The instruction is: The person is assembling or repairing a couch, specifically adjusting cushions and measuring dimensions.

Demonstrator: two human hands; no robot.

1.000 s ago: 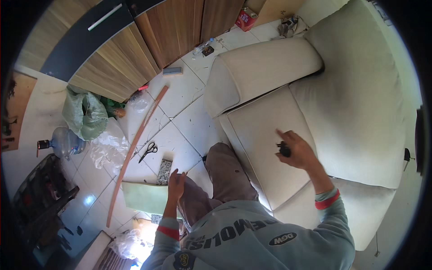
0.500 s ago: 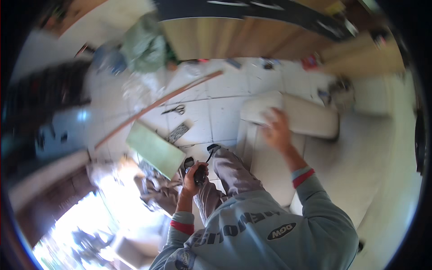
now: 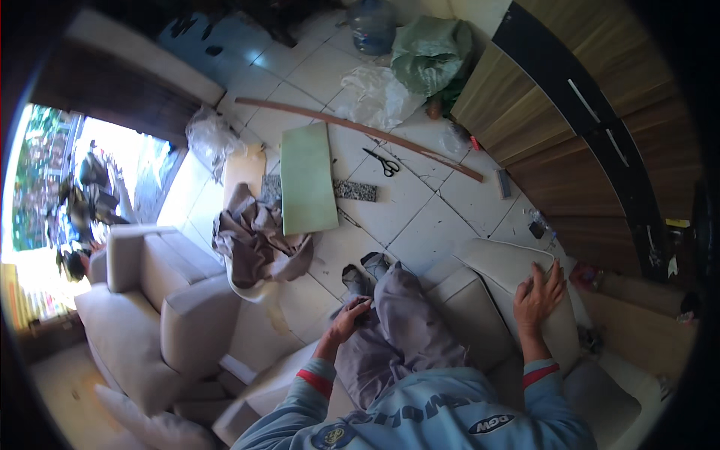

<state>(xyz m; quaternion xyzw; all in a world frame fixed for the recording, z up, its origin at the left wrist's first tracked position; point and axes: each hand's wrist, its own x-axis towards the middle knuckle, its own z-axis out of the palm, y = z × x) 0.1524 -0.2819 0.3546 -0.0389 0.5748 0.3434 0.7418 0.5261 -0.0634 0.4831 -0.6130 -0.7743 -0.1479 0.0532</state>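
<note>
My left hand (image 3: pixel 349 321) is closed in front of my left thigh, fingers curled round a small dark thing that mostly hides in the grip. My right hand (image 3: pixel 538 297) is held over the beige sofa armrest (image 3: pixel 499 264), its fingers apart; whether it touches the armrest I cannot tell. I sit on the beige sofa (image 3: pixel 469 311), with my legs in grey-brown trousers (image 3: pixel 409 319) stretched forward onto the tiles.
Ahead lie a green foam slab (image 3: pixel 307 180), crumpled brown cloth (image 3: pixel 259 240), black scissors (image 3: pixel 384 163) and a long wooden strip (image 3: pixel 360 129). A beige armchair (image 3: pixel 199 322) stands at left. A wooden cabinet (image 3: pixel 525 112) borders the right, near a green sack (image 3: pixel 431 52).
My view has swung left, bringing the armchair and doorway further in. My right hand, blurred over the sofa before, is now further right by the armrest. My left hand stays closed.
</note>
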